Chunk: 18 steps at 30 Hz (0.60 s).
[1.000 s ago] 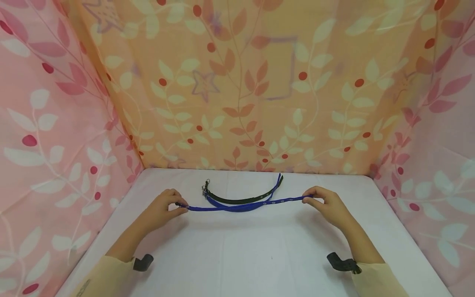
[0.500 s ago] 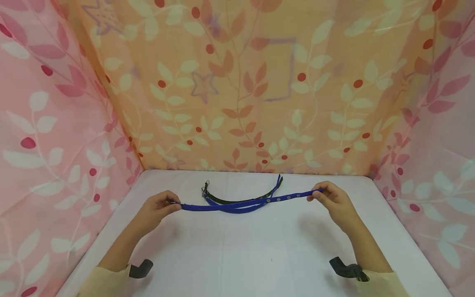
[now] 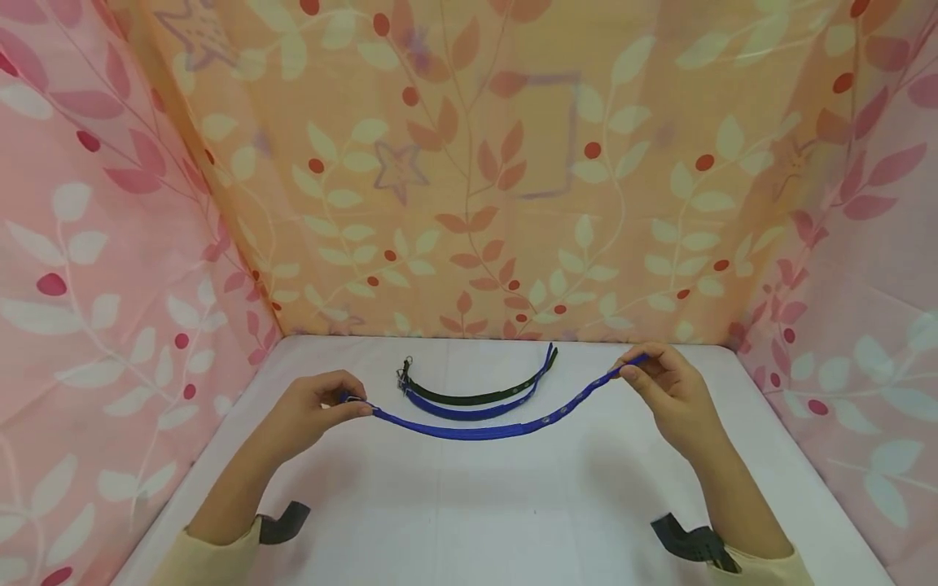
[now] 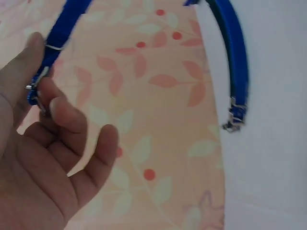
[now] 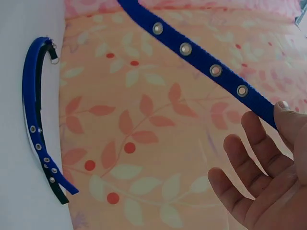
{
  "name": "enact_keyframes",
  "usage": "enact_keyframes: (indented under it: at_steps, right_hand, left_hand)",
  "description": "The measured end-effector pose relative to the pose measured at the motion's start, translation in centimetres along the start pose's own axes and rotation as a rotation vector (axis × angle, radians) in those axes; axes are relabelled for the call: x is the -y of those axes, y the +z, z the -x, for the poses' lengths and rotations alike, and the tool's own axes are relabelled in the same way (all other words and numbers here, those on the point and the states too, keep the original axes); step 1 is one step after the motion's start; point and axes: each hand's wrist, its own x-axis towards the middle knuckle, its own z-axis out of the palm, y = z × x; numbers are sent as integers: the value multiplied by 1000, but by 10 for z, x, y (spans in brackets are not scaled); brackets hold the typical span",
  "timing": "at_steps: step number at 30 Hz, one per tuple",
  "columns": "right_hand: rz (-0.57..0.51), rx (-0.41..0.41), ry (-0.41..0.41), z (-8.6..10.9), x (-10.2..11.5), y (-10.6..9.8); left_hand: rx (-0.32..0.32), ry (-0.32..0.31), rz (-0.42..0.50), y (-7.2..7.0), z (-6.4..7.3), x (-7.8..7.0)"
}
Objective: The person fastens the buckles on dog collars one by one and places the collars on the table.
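Above the middle of the worktop [image 3: 484, 521], holds a long blue strap [image 3: 469, 434] crosswise between both hands, bowed in a shallow downward sag. Pinches the buckle end in the left hand [image 3: 315, 411], toward the left edge, and the eyelet end in the right hand [image 3: 670, 399], higher, toward the far right corner. Cannot tell contact or gap between the lowest part of the sag and the surface. Just beyond, before the far edge, shows a second blue strap [image 3: 469, 415] and a dark green strap [image 3: 462, 400] lying together in one curve, blue on the near side, crossing close to the tails [image 3: 551, 356], almost at the far edge. Has white surface running broadly between the forearms [image 3: 242, 472] to the bottom of the view, with narrower strips outward to the left and right edges. Past the far edge, rises directly as orange leaf-patterned cloth [image 3: 469, 163]; along both sides, as pink cloth [image 3: 73, 244].

From the left wrist, shows metal fittings [image 4: 43, 76] at thumb and fingertips, plus hardware [image 4: 232, 127] on the lying pair, both tiny from the head. From the right wrist, shows four ringed eyelets [image 5: 185, 49] in a row, thumb and forefinger pinching near the tip, remaining fingers loosely spread.
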Motion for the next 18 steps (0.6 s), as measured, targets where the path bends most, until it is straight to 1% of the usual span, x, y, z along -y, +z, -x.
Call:
enact_keyframes:
  at_steps: [2,5,9,13,16,18]
  right_hand:
    - [65,-17,-17,-1,9,3]
    - [120,-34,-45,-2,22,7]
    - [113,-28,-95,0,36,13]
    - [125,-30,-124,4,47,17]
    - [118,-44,-134,5,53,20]
    - [97,-52,-154,4,54,22]
  left_hand:
    - [8,16,22,1,-1,-8]
    - [22,39,44,3,-3,-19]
    - [18,56,33,4,-2,-32]
    - [8,100,-7,5,0,-40]
    - [-26,132,-48,8,0,-45]
    - [-59,130,-78,12,0,-51]
